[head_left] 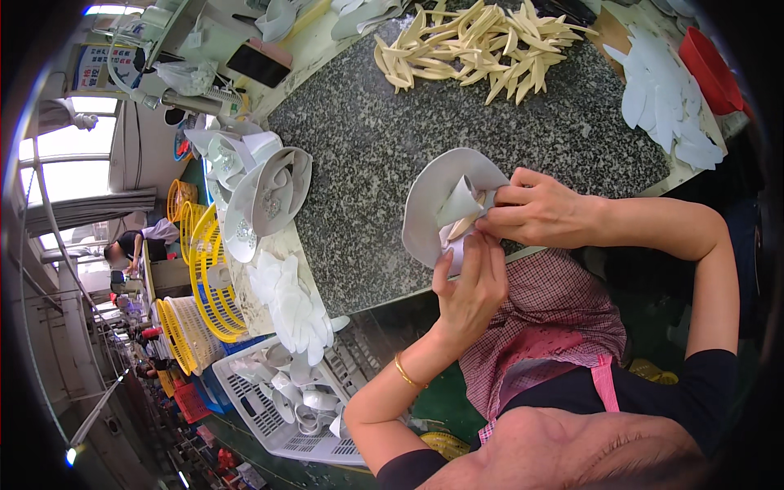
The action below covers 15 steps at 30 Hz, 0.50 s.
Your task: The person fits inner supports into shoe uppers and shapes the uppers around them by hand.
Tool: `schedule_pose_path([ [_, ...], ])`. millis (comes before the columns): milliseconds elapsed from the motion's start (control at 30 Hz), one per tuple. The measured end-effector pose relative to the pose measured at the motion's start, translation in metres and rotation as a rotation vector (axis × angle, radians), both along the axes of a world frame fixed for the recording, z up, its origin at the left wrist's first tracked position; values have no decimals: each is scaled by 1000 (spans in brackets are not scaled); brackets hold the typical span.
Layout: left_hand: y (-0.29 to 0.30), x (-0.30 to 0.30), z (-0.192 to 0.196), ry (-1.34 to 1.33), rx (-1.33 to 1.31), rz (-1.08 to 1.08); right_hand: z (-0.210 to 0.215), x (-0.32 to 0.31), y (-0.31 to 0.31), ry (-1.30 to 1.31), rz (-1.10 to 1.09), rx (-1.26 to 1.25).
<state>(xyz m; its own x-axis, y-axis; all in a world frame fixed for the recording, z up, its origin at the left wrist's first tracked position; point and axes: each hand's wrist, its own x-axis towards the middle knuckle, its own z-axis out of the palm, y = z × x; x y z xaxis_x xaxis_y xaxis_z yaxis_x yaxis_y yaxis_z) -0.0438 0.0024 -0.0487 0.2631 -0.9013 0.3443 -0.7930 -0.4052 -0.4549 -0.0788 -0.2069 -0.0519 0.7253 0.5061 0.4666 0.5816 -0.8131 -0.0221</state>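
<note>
A light grey curved piece that looks like a shoe upper [425,192] is held between my hands over the near edge of the dark speckled slab [351,220]. My left hand [474,286] grips its near edge, thumb on one side and fingers on the other. My right hand [531,208] pinches its right side with bent fingers, close to the left fingertips. A cream leaf-shaped slip [461,227] shows inside the fold, partly covered by a grey flap. The exact contact under the fingertips is hidden.
Cream leaf-shaped slips [490,45] lie heaped at the far side. White thin pieces [661,98] and a red container [709,69] are at far right. Left are grey uppers with sparkling patches [278,192], white pieces [290,302], a phone [258,65], yellow baskets [214,278] and a filled grey crate [257,416].
</note>
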Motion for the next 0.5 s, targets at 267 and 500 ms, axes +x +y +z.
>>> schedule_pose_path([
  [267, -7, 10, 16, 206, -2, 20, -17, -7, -14, -134, -8, 89],
  [500, -23, 29, 42, 590, -206, -31, 5, -46, -35, -302, -148, 380],
])
